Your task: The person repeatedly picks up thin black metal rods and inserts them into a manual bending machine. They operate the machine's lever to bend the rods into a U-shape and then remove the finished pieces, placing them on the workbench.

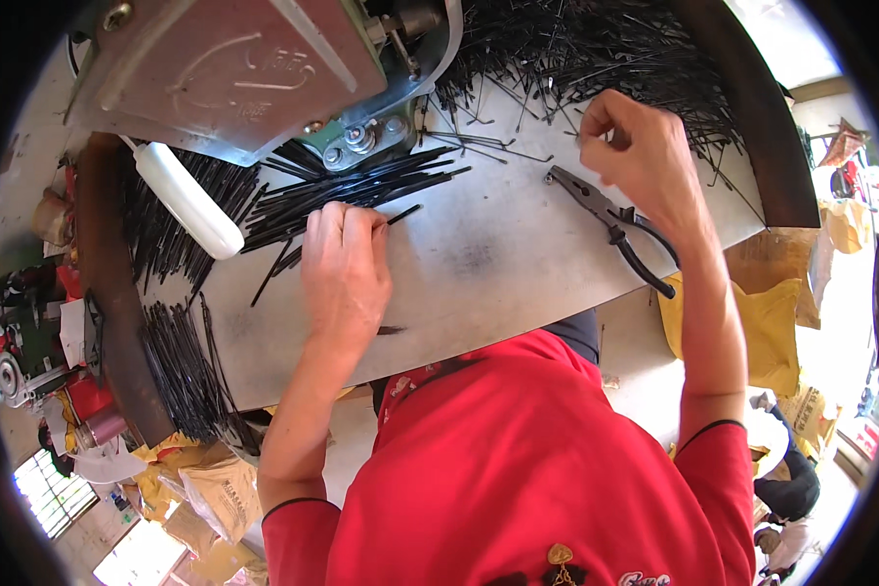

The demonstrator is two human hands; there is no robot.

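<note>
My left hand (347,269) is closed, its fingertips pinched together at the front of a loose pile of thin black rods (361,188). One black rod (403,215) juts out to the right from between these fingers. Over on the right, my right hand (649,161) is raised with the fingers curled in toward the thumb. What it pinches, if anything, is too small to tell. Just below it, pliers (606,217) with dark handles lie on the metal tabletop (469,293), jaws pointing up and left.
A machine (239,73) with a reddish cover overhangs the tabletop at the upper left; a white tube-shaped lamp (188,200) hangs beside it. Black bent wires (596,59) heap at the back. More rods (184,371) lie at the left edge. Dark raised rims (786,156) bound the table.
</note>
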